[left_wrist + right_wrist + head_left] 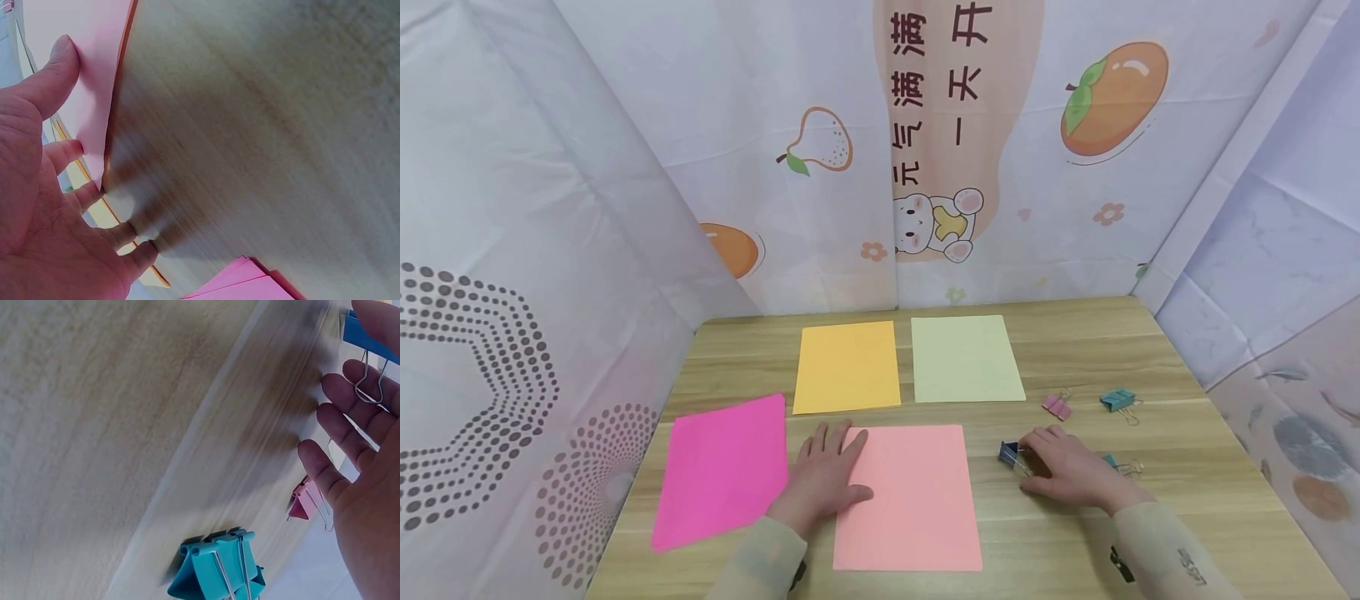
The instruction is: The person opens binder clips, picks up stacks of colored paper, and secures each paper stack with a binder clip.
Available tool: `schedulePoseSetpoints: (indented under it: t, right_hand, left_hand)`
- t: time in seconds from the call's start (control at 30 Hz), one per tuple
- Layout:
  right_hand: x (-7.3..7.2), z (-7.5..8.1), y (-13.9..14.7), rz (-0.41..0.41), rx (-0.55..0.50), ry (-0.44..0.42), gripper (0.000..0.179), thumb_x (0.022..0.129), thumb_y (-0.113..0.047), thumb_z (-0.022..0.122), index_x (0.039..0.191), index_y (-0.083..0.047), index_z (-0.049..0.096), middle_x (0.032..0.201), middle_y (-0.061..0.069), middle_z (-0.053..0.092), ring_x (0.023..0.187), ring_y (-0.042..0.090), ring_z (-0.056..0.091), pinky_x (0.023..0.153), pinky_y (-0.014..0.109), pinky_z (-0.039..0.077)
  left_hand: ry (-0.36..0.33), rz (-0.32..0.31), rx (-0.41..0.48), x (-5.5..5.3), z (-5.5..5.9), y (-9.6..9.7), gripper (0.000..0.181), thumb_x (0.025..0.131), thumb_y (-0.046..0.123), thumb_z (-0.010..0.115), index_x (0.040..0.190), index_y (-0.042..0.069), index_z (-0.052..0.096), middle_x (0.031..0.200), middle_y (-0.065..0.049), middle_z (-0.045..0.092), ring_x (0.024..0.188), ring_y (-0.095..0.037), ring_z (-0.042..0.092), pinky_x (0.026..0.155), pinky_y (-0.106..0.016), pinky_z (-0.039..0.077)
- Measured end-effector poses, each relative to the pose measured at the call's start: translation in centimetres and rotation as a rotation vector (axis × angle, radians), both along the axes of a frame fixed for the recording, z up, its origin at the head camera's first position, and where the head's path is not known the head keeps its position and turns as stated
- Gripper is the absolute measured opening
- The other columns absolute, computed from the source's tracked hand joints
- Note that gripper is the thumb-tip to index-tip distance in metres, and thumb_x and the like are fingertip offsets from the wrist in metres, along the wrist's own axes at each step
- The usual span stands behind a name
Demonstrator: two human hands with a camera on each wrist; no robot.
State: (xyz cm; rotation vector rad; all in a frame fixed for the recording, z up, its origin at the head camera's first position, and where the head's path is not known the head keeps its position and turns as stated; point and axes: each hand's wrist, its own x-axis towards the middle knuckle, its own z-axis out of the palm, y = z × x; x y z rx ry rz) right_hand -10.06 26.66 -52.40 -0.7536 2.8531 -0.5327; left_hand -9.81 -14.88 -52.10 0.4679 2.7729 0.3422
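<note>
The left hand (822, 477) is resting along the left edge of a salmon-pink square paper stack (913, 508), its fingers spread and its thumb lying over the sheet. The stack is lying flat on the wood-grain table (1037, 550), between a magenta paper sheet (724, 475) and a dark blue metal binder clip (1011, 455). The right hand (1067, 467) is hovering around that clip's wire handles, thumb and fingers parted; whether they are touching it, the overlapping view is leaving unclear.

Left hand (822, 479) splayed palm down, right hand (1063, 467) loosely curved
</note>
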Motion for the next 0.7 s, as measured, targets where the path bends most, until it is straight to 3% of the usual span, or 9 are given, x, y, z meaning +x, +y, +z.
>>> schedulePoseSetpoints:
  t: [0.2, 0.5, 0.7]
  right_hand:
    - [0.05, 0.20, -0.19, -0.044, -0.002, -0.056, 0.044, 0.085, -0.041, 0.080, 0.117, -0.018, 0.061, 0.115, -0.005, 0.064, 0.101, 0.015, 0.052, 0.087, 0.044, 0.050]
    - [-0.01, 0.39, -0.39, -0.057, 0.012, -0.094, 0.037, 0.087, -0.037, 0.079, 0.111, -0.019, 0.059, 0.096, -0.012, 0.056, 0.089, 0.011, 0.047, 0.080, 0.039, 0.045]
    - [-0.12, 0.37, -0.33, -0.048, 0.024, -0.081, 0.030, 0.088, -0.033, 0.078, 0.103, -0.021, 0.055, 0.087, -0.014, 0.050, 0.082, 0.009, 0.045, 0.076, 0.038, 0.043]
  left_hand:
    - [0.006, -0.001, 0.002, 0.05, 0.09, 0.02, 0.087, 0.087, 0.053, 0.074, 0.158, 0.016, 0.040, 0.167, -0.016, 0.023, 0.150, -0.054, 0.017, 0.118, -0.066, 0.022]
    - [0.010, -0.007, 0.003, 0.07, 0.23, 0.03, 0.086, 0.087, 0.052, 0.075, 0.158, 0.016, 0.040, 0.167, -0.017, 0.024, 0.150, -0.054, 0.018, 0.118, -0.066, 0.022]
    - [0.024, -0.012, 0.030, -0.21, -0.69, -0.19, 0.089, 0.086, 0.052, 0.075, 0.158, 0.015, 0.039, 0.167, -0.018, 0.023, 0.150, -0.055, 0.016, 0.117, -0.068, 0.020]
